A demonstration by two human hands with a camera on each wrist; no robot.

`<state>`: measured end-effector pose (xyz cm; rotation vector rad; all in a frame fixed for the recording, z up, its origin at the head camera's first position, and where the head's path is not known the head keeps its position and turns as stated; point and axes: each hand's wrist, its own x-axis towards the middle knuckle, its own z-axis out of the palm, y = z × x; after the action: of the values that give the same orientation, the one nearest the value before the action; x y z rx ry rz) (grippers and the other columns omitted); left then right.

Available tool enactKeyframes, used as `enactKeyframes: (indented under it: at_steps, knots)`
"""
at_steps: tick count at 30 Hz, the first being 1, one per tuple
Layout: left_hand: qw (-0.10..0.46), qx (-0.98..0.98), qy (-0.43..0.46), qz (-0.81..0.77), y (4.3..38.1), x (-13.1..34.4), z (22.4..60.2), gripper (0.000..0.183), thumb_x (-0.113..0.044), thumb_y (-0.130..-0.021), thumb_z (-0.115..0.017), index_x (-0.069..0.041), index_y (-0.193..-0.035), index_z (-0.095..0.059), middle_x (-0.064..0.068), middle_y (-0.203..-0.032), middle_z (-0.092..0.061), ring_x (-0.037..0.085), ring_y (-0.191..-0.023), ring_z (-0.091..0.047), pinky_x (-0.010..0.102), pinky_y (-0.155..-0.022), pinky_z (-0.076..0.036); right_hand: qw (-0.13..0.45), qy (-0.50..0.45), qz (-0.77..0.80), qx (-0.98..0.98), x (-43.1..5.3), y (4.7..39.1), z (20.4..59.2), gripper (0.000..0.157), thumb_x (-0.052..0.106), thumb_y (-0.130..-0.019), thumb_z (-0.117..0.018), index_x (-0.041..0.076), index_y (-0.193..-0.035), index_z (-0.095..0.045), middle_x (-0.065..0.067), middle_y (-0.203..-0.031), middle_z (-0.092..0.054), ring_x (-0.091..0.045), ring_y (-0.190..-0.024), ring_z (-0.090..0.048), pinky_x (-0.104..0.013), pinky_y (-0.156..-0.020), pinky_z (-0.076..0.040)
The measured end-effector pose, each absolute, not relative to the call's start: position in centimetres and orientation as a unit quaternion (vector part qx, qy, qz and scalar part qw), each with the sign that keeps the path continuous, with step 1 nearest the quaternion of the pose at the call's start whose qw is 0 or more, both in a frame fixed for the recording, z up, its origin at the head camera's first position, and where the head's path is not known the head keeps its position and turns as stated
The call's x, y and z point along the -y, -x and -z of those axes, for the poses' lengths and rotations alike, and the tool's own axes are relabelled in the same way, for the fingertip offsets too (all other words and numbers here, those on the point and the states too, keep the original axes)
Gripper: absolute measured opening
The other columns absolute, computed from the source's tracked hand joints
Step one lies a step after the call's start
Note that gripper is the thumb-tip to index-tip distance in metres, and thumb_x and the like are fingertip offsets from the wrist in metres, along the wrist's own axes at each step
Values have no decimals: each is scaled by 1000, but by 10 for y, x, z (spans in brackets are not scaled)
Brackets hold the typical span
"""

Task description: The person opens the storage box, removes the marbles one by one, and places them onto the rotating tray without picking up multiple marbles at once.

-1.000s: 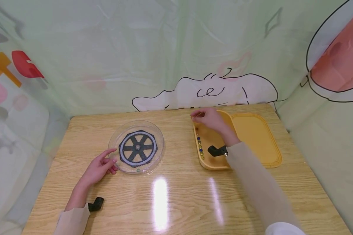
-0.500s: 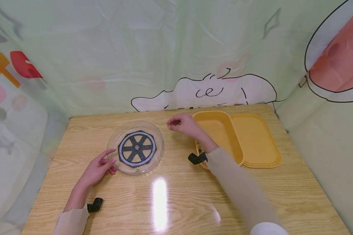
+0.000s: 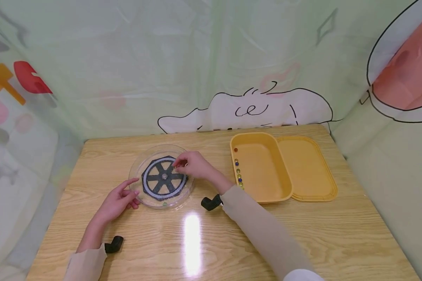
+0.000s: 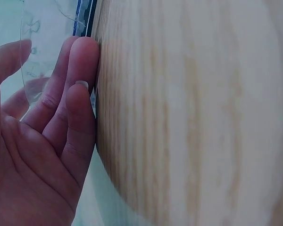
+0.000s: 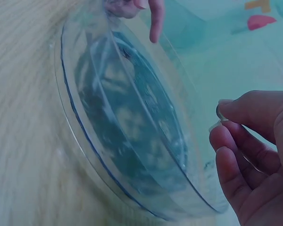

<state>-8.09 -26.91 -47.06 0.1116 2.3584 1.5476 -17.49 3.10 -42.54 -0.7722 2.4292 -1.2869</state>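
Observation:
In the head view a round clear dish stands on the table with a dark six-spoked wheel in it. My left hand rests at the dish's left rim; its fingers lie fairly straight against the wall in the left wrist view. My right hand is over the dish's right side, pinching a small glass marble between thumb and fingertips, above the rim in the right wrist view. A greenish marble lies at the near edge inside the dish.
A yellow tray stands right of the dish, with several marbles lined along its left side. Its flat yellow lid lies beside it. A printed curtain hangs behind the wooden table.
My right hand has moved left from the yellow tray's far left corner to over the dish, carrying the marble. The left hand has stayed at the dish's rim.

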Motion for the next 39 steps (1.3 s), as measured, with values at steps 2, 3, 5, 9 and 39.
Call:
enactKeyframes:
  at_steps: [2,3,5,9,39]
  knots:
    - [156,-825,-44,-541,81,269,469,49,-21,-96,-54,-8,-140,-37,18,-80,-66,28,-66,-66,32,-62,-53,148,272,443,-841,-26,174,428,15,9,-85,-68,4,-99,-70,2,-85,-63,-11,-78,-56,-21,-69,-47]
    - [156,-825,-43,-542,81,269,469,49,-21,-96,-54,-8,-140,-37,18,-80,-66,28,-66,-66,32,-62,-53,151,272,443,-841,-24,173,429,15,9,-85,-68,4,-99,-70,3,-84,-63,-11,-77,-55,-21,-69,-47]
    - [156,-824,-42,-543,81,268,468,49,-20,-96,-54,-8,-140,-37,18,-80,-66,28,-66,-66,32,-63,-53,158,270,441,-841,-20,173,431,15,9,-85,-68,5,-99,-70,3,-83,-62,-11,-77,-55,-21,-68,-47]
    - [156,-826,-40,-541,81,268,466,49,-20,-96,-55,-8,-140,-37,18,-80,-66,28,-67,-66,32,-63,-53,173,260,441,-842,-17,173,432,14,10,-86,-68,6,-98,-70,3,-83,-63,-12,-76,-55,-22,-68,-47]
    - [163,-825,-38,-541,81,268,469,51,-23,-95,-56,-9,-140,-37,18,-81,-66,29,-67,-66,32,-64,-54,75,132,455,-877,-139,209,405,14,15,-87,-67,10,-100,-69,-3,-95,-65,-18,-86,-57,-29,-74,-48]
